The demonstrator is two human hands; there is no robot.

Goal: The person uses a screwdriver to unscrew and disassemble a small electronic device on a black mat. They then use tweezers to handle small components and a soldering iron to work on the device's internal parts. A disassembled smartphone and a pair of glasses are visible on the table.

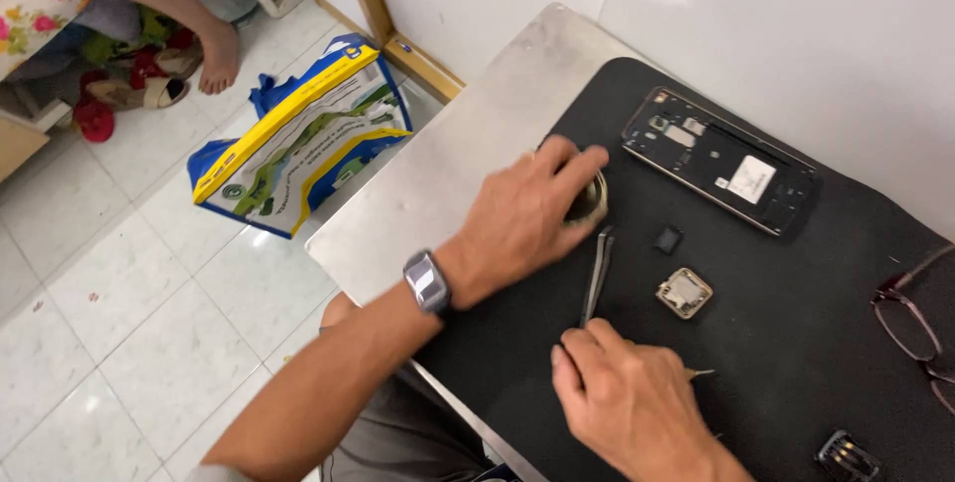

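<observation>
Head view, centre of frame: left hand (527,218) curls closed over a small round metal ring (589,198) on the black mat (796,343); tweezers (597,273) lie just below it; right hand (632,397), at lower centre, pinches a thin tool, mostly hidden; an opened phone frame (721,162) sits upper right, a small square component (684,293) mid-right.
</observation>
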